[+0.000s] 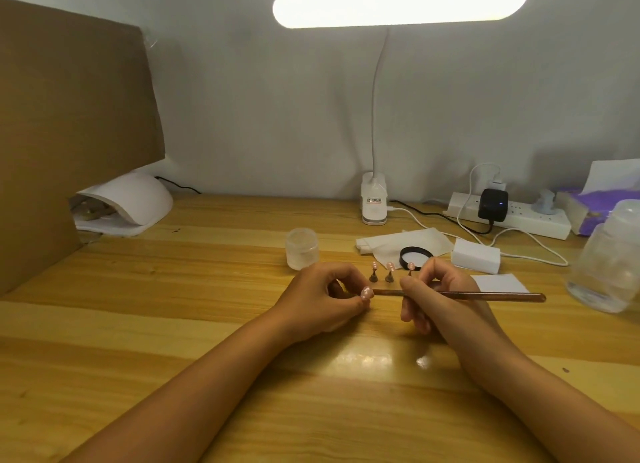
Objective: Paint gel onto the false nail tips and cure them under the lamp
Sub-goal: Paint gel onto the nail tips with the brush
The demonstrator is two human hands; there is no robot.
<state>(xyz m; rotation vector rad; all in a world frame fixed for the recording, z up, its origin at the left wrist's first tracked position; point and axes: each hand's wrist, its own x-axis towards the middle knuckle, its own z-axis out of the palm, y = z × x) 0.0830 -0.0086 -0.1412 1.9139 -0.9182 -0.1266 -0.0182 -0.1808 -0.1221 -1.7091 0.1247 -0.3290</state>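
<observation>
Pink glossy false nail tip (366,293) sits pinched in the curled fingers of the left hand (322,299), low over the wooden table (173,324). The right hand (436,296) grips a slim brown-handled brush (502,295), its tip at the nail. 3 pink tips on dark stands (390,272) wait just behind; the white dome curing lamp (138,199) sits far left.

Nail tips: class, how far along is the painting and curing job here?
Three tips on stands look glossy pink, seemingly painted. In hand: left hand pinches a fourth tip, right hand holds the brush at it. Left: curing under the dome lamp, far left.
</observation>
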